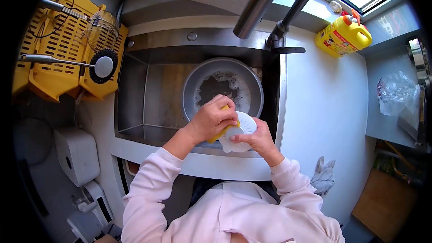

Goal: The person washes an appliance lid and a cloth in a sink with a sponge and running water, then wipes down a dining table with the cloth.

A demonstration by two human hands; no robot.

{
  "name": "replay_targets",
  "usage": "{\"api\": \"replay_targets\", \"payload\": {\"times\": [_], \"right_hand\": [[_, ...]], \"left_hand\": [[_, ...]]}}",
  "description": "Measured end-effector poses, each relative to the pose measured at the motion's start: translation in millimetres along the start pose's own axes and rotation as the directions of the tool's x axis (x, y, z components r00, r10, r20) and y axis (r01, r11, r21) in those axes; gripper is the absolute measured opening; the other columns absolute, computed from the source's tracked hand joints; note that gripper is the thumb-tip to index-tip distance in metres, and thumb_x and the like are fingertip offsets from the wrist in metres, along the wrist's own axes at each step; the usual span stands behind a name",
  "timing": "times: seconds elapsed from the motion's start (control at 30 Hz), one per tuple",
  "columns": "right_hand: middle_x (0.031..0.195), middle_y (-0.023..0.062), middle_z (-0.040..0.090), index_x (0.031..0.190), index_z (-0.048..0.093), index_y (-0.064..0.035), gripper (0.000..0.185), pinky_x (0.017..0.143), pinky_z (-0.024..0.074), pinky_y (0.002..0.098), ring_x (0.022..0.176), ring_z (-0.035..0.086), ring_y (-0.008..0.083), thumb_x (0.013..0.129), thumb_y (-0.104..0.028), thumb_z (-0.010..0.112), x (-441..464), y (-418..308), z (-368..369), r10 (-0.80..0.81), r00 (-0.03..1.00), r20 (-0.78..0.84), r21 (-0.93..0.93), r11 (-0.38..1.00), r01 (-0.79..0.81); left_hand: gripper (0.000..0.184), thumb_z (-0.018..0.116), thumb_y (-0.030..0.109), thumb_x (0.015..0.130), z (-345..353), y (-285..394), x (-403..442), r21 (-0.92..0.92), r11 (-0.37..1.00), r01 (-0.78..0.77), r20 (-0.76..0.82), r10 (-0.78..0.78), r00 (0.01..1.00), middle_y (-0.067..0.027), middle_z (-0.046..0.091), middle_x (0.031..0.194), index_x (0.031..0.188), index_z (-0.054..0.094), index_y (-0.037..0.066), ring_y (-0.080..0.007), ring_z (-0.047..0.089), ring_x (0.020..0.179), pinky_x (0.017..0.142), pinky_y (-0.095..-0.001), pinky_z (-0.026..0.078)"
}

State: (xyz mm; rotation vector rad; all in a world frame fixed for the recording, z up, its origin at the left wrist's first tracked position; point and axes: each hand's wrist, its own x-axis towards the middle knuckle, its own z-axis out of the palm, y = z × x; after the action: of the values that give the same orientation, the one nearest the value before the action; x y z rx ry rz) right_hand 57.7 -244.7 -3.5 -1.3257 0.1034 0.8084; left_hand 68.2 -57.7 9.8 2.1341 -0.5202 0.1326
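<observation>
A yellow sponge point(217, 136) is gripped in my left hand point(211, 119), its fingers closed and pressing it against a small white slotted plastic strainer point(243, 123). My right hand point(261, 140) holds that strainer by its right side, with the thumb across its face. Part of the sponge is hidden under my left fingers. Just beyond both hands, a round grey basin point(190, 78) stands in the steel sink point(162, 85). Dark water with white suds fills its bottom.
Over the sink hangs a dark faucet point(247, 24) with a side lever. A yellow jug point(339, 38) stands at the back right. On the left, a yellow rack point(56, 69) carries a whisk point(96, 24) and a round black brush point(103, 66). A crumpled grey cloth point(323, 175) lies right.
</observation>
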Motion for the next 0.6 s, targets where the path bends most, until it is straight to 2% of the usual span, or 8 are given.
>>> {"api": "replay_targets", "payload": {"times": [0.1, 0.17, 0.23, 0.3, 0.37, 0.43, 0.57, 0.6], "right_hand": [[0.091, 0.0066, 0.065, 0.101, 0.060, -0.0005, 0.045, 0.077, 0.0504, 0.0286, 0.081, 0.063, 0.0142, 0.061, -0.007, 0.079, -2, 6, 0, -0.001, 1.000, -0.010, -0.050, 0.999, 0.001], [0.091, 0.0066, 0.065, 0.101, 0.061, -0.0004, 0.045, 0.077, 0.0506, 0.0286, 0.081, 0.063, 0.0143, 0.061, -0.008, 0.079, -1, 4, 4, 0.002, 0.999, -0.033, -0.067, 0.998, -0.004], [0.091, 0.0066, 0.065, 0.101, 0.060, -0.0004, 0.045, 0.076, 0.0506, 0.0287, 0.081, 0.063, 0.0143, 0.061, -0.008, 0.079, -1, -2, 2, -0.009, 1.000, -0.026, -0.094, 0.996, 0.007], [0.091, 0.0066, 0.065, 0.101, 0.060, -0.0004, 0.045, 0.076, 0.0507, 0.0287, 0.081, 0.063, 0.0144, 0.061, -0.008, 0.079, -3, -3, -1, -0.016, 1.000, -0.020, -0.123, 0.992, 0.013], [0.091, 0.0069, 0.065, 0.102, 0.060, -0.0005, 0.046, 0.076, 0.0508, 0.0289, 0.081, 0.063, 0.0143, 0.061, -0.008, 0.079, -1, 1, -2, -0.014, 1.000, -0.013, -0.088, 0.996, 0.013], [0.092, 0.0067, 0.065, 0.103, 0.059, -0.0007, 0.046, 0.076, 0.0508, 0.0289, 0.081, 0.063, 0.0145, 0.062, -0.008, 0.079, 1, 8, 0, -0.031, 0.999, -0.025, -0.048, 0.998, 0.030], [0.094, 0.0065, 0.064, 0.105, 0.058, -0.0019, 0.049, 0.079, 0.0495, 0.0290, 0.085, 0.062, 0.0150, 0.061, -0.009, 0.080, 0, 1, -4, -0.045, 0.999, -0.020, 0.009, 0.999, 0.045], [0.095, 0.0065, 0.064, 0.105, 0.058, -0.0022, 0.051, 0.081, 0.0489, 0.0295, 0.086, 0.061, 0.0153, 0.060, -0.009, 0.081, 1, -2, -6, -0.041, 0.998, -0.044, 0.026, 0.999, 0.042]], "left_hand": [[0.014, 0.072, 0.006, 0.064, 7, 3, 3, 0.093, 0.996, -0.010, 0.019, 0.008, 1.000, -0.0076, 0.053, 0.081, 0.072, 0.061, 0.008, -0.0256, 0.054, 0.076, 0.064, -0.0322, 0.046], [0.013, 0.071, 0.006, 0.064, 11, -2, 7, 0.235, 0.972, -0.004, -0.157, 0.042, 0.987, -0.0076, 0.053, 0.081, 0.071, 0.060, 0.008, -0.0259, 0.054, 0.075, 0.063, -0.0332, 0.047], [0.013, 0.071, 0.006, 0.064, 9, 2, 9, 0.231, 0.973, -0.026, -0.192, 0.072, 0.979, -0.0072, 0.053, 0.080, 0.071, 0.060, 0.007, -0.0256, 0.054, 0.075, 0.061, -0.0335, 0.046], [0.013, 0.071, 0.005, 0.064, 5, 6, 2, 0.044, 0.998, -0.046, -0.039, 0.048, 0.998, -0.0076, 0.053, 0.079, 0.071, 0.060, 0.007, -0.0258, 0.054, 0.074, 0.061, -0.0335, 0.046], [0.013, 0.071, 0.005, 0.063, 7, 6, 0, 0.031, 0.999, -0.036, -0.015, 0.037, 0.999, -0.0075, 0.053, 0.079, 0.071, 0.060, 0.007, -0.0249, 0.054, 0.075, 0.061, -0.0328, 0.046], [0.013, 0.070, 0.005, 0.065, 12, 5, 0, 0.151, 0.985, 0.082, -0.069, -0.072, 0.995, -0.0079, 0.052, 0.079, 0.072, 0.060, 0.007, -0.0254, 0.054, 0.075, 0.062, -0.0324, 0.046], [0.011, 0.069, 0.005, 0.068, 6, -10, 11, 0.253, 0.964, 0.083, -0.288, -0.007, 0.958, -0.0090, 0.053, 0.080, 0.074, 0.060, 0.006, -0.0265, 0.055, 0.075, 0.064, -0.0336, 0.047], [0.012, 0.070, 0.010, 0.069, 3, -24, 5, 0.193, 0.952, 0.238, -0.353, -0.159, 0.922, -0.0094, 0.053, 0.082, 0.076, 0.061, 0.006, -0.0277, 0.055, 0.079, 0.068, -0.0347, 0.046]]}}
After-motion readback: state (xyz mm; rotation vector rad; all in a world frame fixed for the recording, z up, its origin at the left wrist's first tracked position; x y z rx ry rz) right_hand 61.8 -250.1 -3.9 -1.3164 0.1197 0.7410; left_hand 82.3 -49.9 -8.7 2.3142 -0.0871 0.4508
